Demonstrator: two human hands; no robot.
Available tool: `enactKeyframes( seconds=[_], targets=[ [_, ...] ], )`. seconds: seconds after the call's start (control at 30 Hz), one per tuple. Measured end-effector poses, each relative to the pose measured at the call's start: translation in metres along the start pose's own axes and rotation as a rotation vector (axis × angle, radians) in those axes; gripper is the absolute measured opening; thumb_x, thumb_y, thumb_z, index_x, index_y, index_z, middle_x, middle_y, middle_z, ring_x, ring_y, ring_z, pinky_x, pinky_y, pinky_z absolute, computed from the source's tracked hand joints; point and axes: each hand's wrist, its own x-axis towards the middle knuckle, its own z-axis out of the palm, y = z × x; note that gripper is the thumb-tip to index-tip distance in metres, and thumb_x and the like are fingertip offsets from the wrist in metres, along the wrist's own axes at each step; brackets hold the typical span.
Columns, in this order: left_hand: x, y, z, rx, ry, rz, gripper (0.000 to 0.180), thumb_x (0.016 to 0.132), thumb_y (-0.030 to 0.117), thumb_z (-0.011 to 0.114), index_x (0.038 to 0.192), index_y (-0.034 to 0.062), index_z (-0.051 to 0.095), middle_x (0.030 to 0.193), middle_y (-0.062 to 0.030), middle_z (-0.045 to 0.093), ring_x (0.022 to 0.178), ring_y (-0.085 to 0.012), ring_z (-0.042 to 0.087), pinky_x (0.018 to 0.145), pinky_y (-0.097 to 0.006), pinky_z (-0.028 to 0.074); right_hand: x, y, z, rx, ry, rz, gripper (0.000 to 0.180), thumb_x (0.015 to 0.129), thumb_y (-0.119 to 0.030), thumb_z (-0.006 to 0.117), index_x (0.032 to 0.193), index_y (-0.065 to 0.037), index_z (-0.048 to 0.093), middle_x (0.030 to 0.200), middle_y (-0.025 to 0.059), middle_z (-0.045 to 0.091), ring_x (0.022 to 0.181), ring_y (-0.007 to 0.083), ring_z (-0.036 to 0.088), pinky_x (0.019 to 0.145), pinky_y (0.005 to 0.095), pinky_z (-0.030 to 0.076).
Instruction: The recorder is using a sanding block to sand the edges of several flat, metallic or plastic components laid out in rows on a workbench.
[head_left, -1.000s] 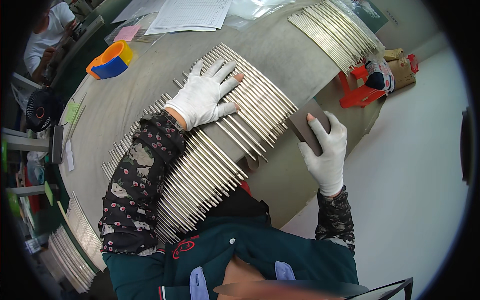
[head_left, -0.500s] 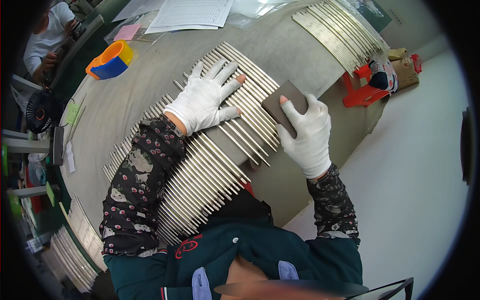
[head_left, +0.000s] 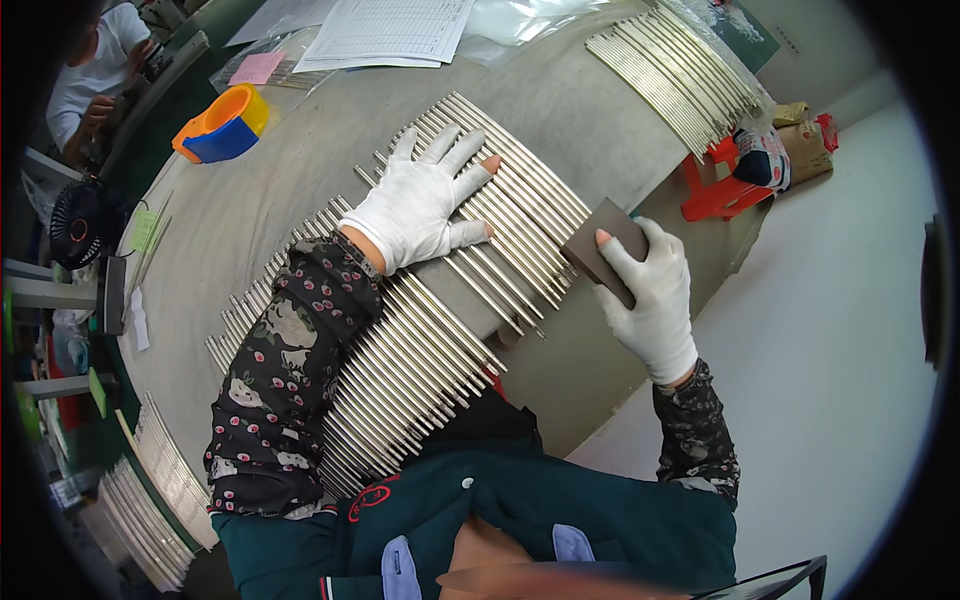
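My left hand (head_left: 425,200), in a white glove with bare thumb and finger tips, lies flat with spread fingers on a row of thin metal rods (head_left: 530,210). My right hand (head_left: 650,300), gloved the same way, grips a brown-grey rectangular block (head_left: 610,248), which looks like a sanding block. The block is at the right ends of the upper rods, by the table's edge; whether it touches them I cannot tell. A second batch of metal rods (head_left: 410,350) lies side by side below and left, partly under my left forearm.
More rods (head_left: 670,80) lie at the far right of the grey table (head_left: 300,150). An orange, yellow and blue ring-shaped thing (head_left: 222,125) and paper sheets (head_left: 385,35) are at the back. A red stool (head_left: 715,190) stands right; a fan (head_left: 80,222) and a person (head_left: 95,80) are left.
My right hand has moved right and nearer to me with the block. My left hand has shifted slightly right and nearer, still flat on the rods, which have shifted slightly too.
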Motion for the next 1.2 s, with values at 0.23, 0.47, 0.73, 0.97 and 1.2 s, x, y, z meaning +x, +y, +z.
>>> enactKeyframes(
  seconds=[0.23, 0.47, 0.73, 0.97, 1.2],
  targets=[
    [-0.004, 0.000, -0.004, -0.015, 0.005, -0.013, 0.076, 0.089, 0.062, 0.047, 0.147, 0.0152, 0.034, 0.153, -0.0187, 0.027, 0.141, -0.0408, 0.025, 0.112, -0.061, 0.017, 0.001, -0.003, -0.002, 0.055, -0.002, 0.002, 0.055, 0.068, -0.018, 0.077, 0.121, -0.017, 0.061, 0.118, 0.0209, 0.050, 0.102, 0.0362, 0.052, 0.084, 0.0438, 0.045],
    [-0.005, 0.003, -0.003, 0.000, -0.006, -0.011, 0.079, 0.087, 0.063, 0.049, 0.147, 0.0130, 0.035, 0.153, -0.0189, 0.027, 0.141, -0.0400, 0.024, 0.112, -0.061, 0.017, 0.015, -0.020, 0.010, -0.024, 0.031, 0.058, 0.054, 0.068, -0.017, 0.076, 0.120, -0.017, 0.062, 0.119, 0.0208, 0.050, 0.103, 0.0363, 0.051, 0.084, 0.0438, 0.045],
    [-0.002, 0.003, -0.004, 0.012, 0.003, -0.005, 0.077, 0.089, 0.063, 0.047, 0.146, 0.0134, 0.035, 0.153, -0.0180, 0.028, 0.141, -0.0407, 0.025, 0.112, -0.061, 0.018, 0.021, -0.026, 0.013, -0.090, 0.052, 0.043, 0.053, 0.068, -0.018, 0.075, 0.119, -0.018, 0.062, 0.121, 0.0193, 0.050, 0.102, 0.0342, 0.051, 0.082, 0.0428, 0.045],
    [0.001, 0.000, 0.004, 0.000, 0.002, 0.015, 0.078, 0.089, 0.066, 0.042, 0.147, 0.0134, 0.035, 0.153, -0.0178, 0.027, 0.140, -0.0414, 0.026, 0.111, -0.062, 0.019, -0.037, 0.006, -0.029, -0.019, -0.040, 0.110, 0.056, 0.062, -0.012, 0.077, 0.117, -0.018, 0.064, 0.119, 0.0174, 0.051, 0.104, 0.0358, 0.051, 0.089, 0.0435, 0.045],
    [0.008, 0.000, 0.003, 0.010, 0.024, 0.000, 0.079, 0.090, 0.068, 0.038, 0.147, 0.0139, 0.035, 0.153, -0.0174, 0.027, 0.140, -0.0407, 0.026, 0.111, -0.062, 0.019, -0.049, 0.000, -0.023, 0.032, -0.044, 0.175, 0.055, 0.062, -0.013, 0.077, 0.115, -0.017, 0.064, 0.121, 0.0174, 0.051, 0.104, 0.0350, 0.051, 0.089, 0.0436, 0.044]
  ],
)
